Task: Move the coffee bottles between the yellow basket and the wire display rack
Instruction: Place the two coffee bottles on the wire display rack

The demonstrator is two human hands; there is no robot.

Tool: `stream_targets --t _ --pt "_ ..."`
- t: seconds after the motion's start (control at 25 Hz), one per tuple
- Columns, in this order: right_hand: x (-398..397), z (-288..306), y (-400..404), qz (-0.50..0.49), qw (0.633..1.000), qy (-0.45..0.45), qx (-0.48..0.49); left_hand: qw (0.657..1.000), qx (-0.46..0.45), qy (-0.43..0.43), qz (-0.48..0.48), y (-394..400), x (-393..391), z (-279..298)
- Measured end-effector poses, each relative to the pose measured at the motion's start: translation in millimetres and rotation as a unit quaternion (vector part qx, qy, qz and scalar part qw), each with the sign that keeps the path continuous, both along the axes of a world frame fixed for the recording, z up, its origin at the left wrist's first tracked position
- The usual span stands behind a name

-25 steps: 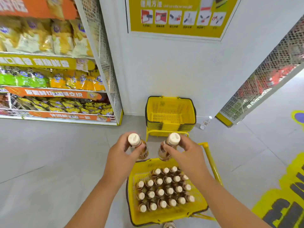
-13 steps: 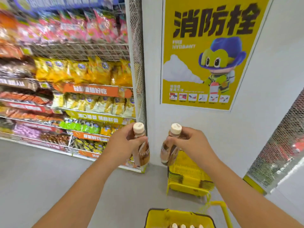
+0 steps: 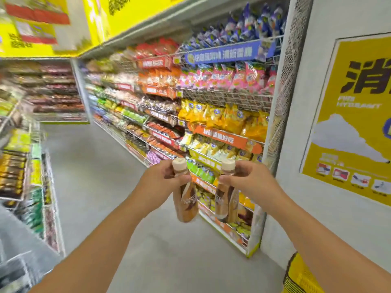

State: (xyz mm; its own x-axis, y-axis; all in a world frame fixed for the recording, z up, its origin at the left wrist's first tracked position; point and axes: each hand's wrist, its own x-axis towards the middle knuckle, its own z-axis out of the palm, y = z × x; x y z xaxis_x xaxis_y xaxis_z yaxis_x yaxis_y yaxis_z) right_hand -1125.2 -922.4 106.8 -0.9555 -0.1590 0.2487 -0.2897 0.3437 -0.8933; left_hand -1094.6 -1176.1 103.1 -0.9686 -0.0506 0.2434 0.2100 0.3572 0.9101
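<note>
- The left hand (image 3: pixel 160 182) grips a coffee bottle (image 3: pixel 187 199) by the neck, fingers (image 3: pixel 182 179) curled round just under the pale cap. The bottle hangs nearly upright, its base tipped slightly right.
- The right hand (image 3: pixel 251 182) holds a second coffee bottle (image 3: pixel 225 199) the same way, thumb and fingers wrapped at the neck. The two bottles are just beside each other but apart, in mid-air above the floor (image 3: pixel 101 187).
- Only a corner of the yellow basket (image 3: pixel 300 278) shows, near and at the lower right, partly behind the right forearm.
- A wire display rack (image 3: pixel 222 98) of snack bags fills the far middle and right. Another rack (image 3: pixel 38 170) stands on the left, blurred. I cannot tell which one the bottles are meant for.
- The step in hand looks like the carry from basket to rack, with placing not yet begun.
- To do it well: keep both neck grips firm, since a grip that high lets the bottle swing. Keep the bottles from knocking together. Pick a free spot on the shelf first, then set one bottle down flat before the other, releasing only once the base sits steady on the wire.
</note>
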Motion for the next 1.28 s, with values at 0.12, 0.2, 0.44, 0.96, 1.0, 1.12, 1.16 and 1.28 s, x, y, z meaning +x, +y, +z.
stream_targets --t 0.12,0.2,0.44,0.96,1.0,1.12,1.16,1.28 --pt "2.2 15.1 -69.8 0.078 0.997 0.021 -0.002 0.997 0.011 0.002 0.075 -67.9 46.5 14.2" --pt "13.0 22.5 -121.4 0.127 0.992 0.024 -0.007 0.991 0.011 0.009 0.134 -113.3 79.0 20.1" --pt "74.3 30.3 -290.6 0.251 0.967 0.029 -0.007 0.966 0.007 0.021 0.256 -251.1 199.8 29.8" --pt "233.6 65.4 -628.4 0.391 0.919 0.017 -0.045 0.914 -0.029 0.037 0.402 -543.7 417.9 73.1" --pt "235.0 66.6 -642.3 0.396 0.917 0.018 -0.044 0.914 -0.024 0.037 0.403 -555.6 419.9 73.8" --pt "233.3 65.5 -685.5 0.398 0.916 0.02 -0.04 0.913 0.016 0.04 0.406 -593.2 415.3 68.4" --pt "230.6 63.8 -698.7 0.398 0.916 0.021 -0.037 0.913 0.023 0.04 0.405 -603.5 411.8 66.3" --pt "213.4 53.3 -737.8 0.402 0.915 0.021 -0.025 0.916 0.011 0.03 0.4 -636.0 392.4 56.1"
